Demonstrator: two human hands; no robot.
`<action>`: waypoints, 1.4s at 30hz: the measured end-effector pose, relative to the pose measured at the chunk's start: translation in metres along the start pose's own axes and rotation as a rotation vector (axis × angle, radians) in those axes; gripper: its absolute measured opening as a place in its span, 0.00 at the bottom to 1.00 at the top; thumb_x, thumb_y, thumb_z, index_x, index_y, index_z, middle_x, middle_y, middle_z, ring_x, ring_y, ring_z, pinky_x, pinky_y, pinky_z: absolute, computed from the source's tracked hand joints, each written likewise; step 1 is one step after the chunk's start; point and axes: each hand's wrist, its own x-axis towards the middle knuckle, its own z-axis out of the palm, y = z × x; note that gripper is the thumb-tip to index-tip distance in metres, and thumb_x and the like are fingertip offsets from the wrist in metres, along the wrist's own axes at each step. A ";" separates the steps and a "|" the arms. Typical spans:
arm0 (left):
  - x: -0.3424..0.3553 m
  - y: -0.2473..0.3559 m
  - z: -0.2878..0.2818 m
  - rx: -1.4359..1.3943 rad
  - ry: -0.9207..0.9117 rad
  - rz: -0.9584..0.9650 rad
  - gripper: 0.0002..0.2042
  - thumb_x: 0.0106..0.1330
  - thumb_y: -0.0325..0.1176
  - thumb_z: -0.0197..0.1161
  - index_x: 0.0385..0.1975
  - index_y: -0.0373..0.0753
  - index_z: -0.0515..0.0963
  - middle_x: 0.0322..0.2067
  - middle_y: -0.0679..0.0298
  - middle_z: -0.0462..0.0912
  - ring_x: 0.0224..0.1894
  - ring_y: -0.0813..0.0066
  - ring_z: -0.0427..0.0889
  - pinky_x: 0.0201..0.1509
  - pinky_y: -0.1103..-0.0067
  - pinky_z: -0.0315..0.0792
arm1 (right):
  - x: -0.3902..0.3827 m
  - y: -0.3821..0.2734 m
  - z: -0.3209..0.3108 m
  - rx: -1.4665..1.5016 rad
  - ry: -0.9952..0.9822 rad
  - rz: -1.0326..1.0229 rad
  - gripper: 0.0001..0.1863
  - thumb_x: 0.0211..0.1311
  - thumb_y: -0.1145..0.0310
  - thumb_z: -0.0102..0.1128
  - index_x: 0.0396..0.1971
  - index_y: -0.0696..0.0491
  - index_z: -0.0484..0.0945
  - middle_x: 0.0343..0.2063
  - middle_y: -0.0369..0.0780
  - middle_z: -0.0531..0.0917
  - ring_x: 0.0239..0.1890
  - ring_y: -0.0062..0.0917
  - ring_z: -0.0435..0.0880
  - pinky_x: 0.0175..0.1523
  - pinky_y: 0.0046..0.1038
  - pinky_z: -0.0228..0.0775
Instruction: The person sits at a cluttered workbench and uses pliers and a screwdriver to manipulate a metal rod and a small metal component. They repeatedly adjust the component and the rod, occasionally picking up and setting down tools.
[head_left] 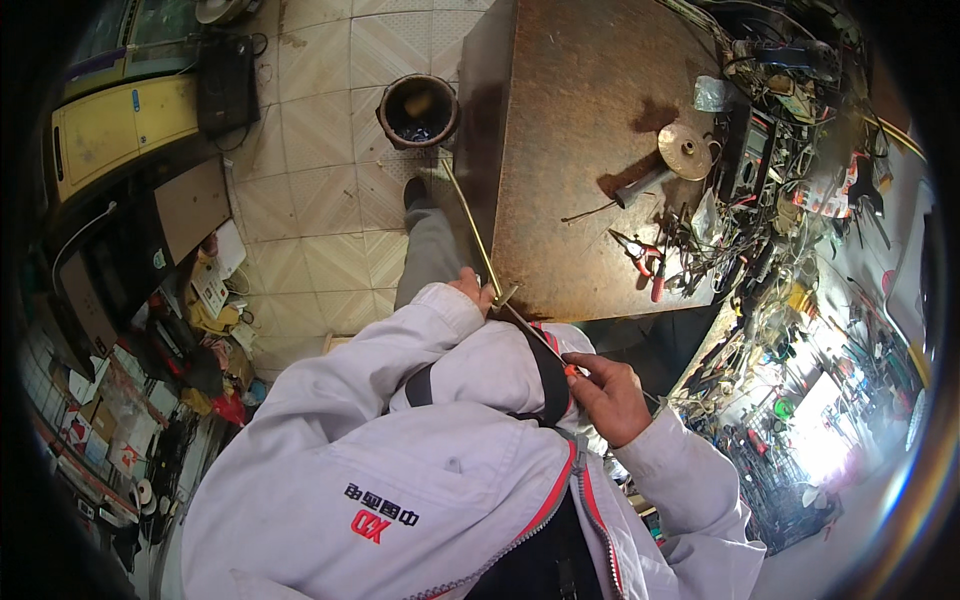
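My left hand (472,290) is closed round the near end of a long thin brass rod (467,215), beside the corner of the workbench. The rod slants away to the floor side of the bench, and a short metal crosspiece (509,295) sits at its near end. In my right hand (612,398), fingers pinched, is a thin-shafted tool (535,333) with an orange-red part at the grip. Its shaft points up and left, its tip meeting the rod's end at the crosspiece. Most of the tool's handle is hidden inside my right hand.
On the brown workbench (580,130) lie red-handled pliers (645,262) and a round metal disc on a stem (684,150). Cables and tools crowd the right side. A dark round pot (418,110) stands on the tiled floor (315,150). A yellow cabinet (125,135) is at left.
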 end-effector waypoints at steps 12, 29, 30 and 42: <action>0.044 -0.054 0.035 -0.329 -0.050 0.089 0.32 0.61 0.59 0.55 0.44 0.30 0.71 0.45 0.37 0.79 0.52 0.40 0.76 0.55 0.63 0.71 | 0.018 -0.021 -0.010 -0.109 -0.024 -0.034 0.19 0.59 0.66 0.57 0.48 0.60 0.80 0.30 0.52 0.85 0.34 0.35 0.87 0.42 0.32 0.75; -0.037 0.009 -0.037 0.030 -0.066 0.350 0.27 0.60 0.43 0.60 0.54 0.36 0.59 0.30 0.40 0.80 0.37 0.40 0.81 0.40 0.55 0.73 | -0.031 0.034 -0.002 0.065 0.042 -0.076 0.19 0.63 0.68 0.58 0.51 0.60 0.78 0.31 0.48 0.86 0.34 0.21 0.83 0.43 0.26 0.74; -0.039 0.007 -0.036 0.022 -0.057 0.379 0.27 0.60 0.43 0.60 0.54 0.36 0.59 0.31 0.40 0.80 0.37 0.40 0.81 0.40 0.56 0.73 | -0.035 0.039 0.001 0.086 0.049 -0.087 0.19 0.63 0.68 0.58 0.52 0.60 0.78 0.31 0.47 0.86 0.34 0.21 0.82 0.43 0.25 0.73; -0.055 0.016 -0.019 0.197 0.009 0.414 0.29 0.59 0.45 0.61 0.57 0.40 0.60 0.32 0.44 0.81 0.37 0.43 0.81 0.39 0.56 0.73 | -0.058 0.097 0.028 0.185 0.116 -0.156 0.18 0.62 0.72 0.56 0.52 0.60 0.77 0.34 0.49 0.86 0.37 0.27 0.86 0.45 0.25 0.75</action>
